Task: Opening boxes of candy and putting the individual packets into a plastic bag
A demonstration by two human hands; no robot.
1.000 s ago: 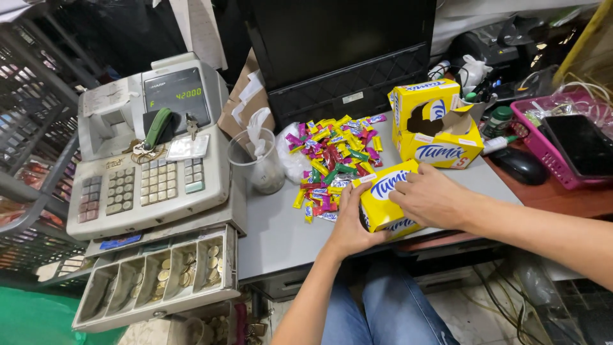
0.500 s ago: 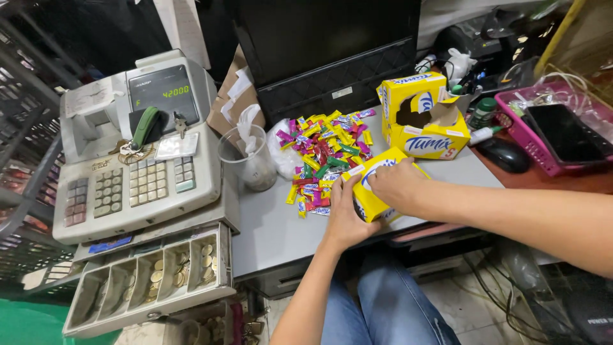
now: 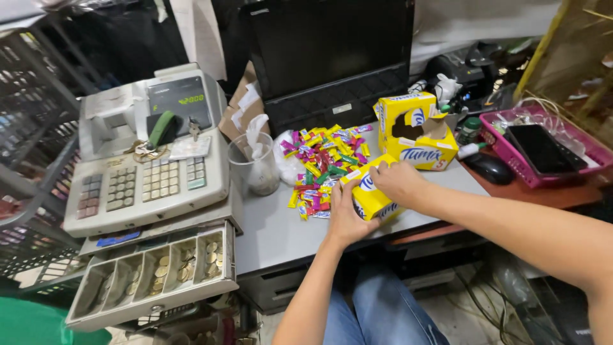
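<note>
On grey counter, left hand (image 3: 345, 217) and right hand (image 3: 397, 181) both clasping yellow box (image 3: 371, 199).

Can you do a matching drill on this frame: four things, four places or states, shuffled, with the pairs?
Things
1. small yellow cardboard box
2. grey cash register coin drawer
3. black computer mouse
4. dark smartphone

Places or states
A. lying in the pink plastic basket
B. pulled open, coins showing in its compartments
C. held between both hands, left hand and right hand
D. on the desk between the larger yellow cardboard box and the pink basket

Pairs: 1-C, 2-B, 3-D, 4-A
</note>
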